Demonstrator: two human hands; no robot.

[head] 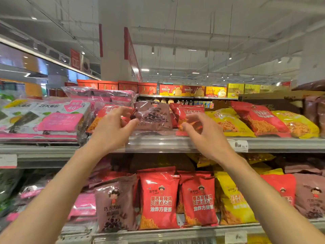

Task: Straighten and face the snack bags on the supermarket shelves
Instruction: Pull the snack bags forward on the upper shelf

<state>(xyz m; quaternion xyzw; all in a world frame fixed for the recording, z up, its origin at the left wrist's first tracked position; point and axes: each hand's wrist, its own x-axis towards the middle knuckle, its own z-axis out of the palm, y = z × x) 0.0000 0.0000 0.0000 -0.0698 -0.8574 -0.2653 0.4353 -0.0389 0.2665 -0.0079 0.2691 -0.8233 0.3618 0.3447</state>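
Upper shelf: brown choc-ring bag (152, 115), red noodle bag (189, 114), yellow bags (228, 123), pink/white seaweed packs (44, 117). Lower shelf: red bags w/ white lettering (159, 199), yellow bag (232, 198), brown bag (115, 206). Bkgd: red/yellow boxes (175, 90).

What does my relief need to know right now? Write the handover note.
Left hand: open, fingers loosely curled, at the brown bag on the upper shelf, holding nothing.
Right hand: open, in front of the red bag beside it, no grip visible.
Done: lower-shelf bags stand upright, facing out.
Left: upper-shelf bags lean back and overlap; stand and face them.
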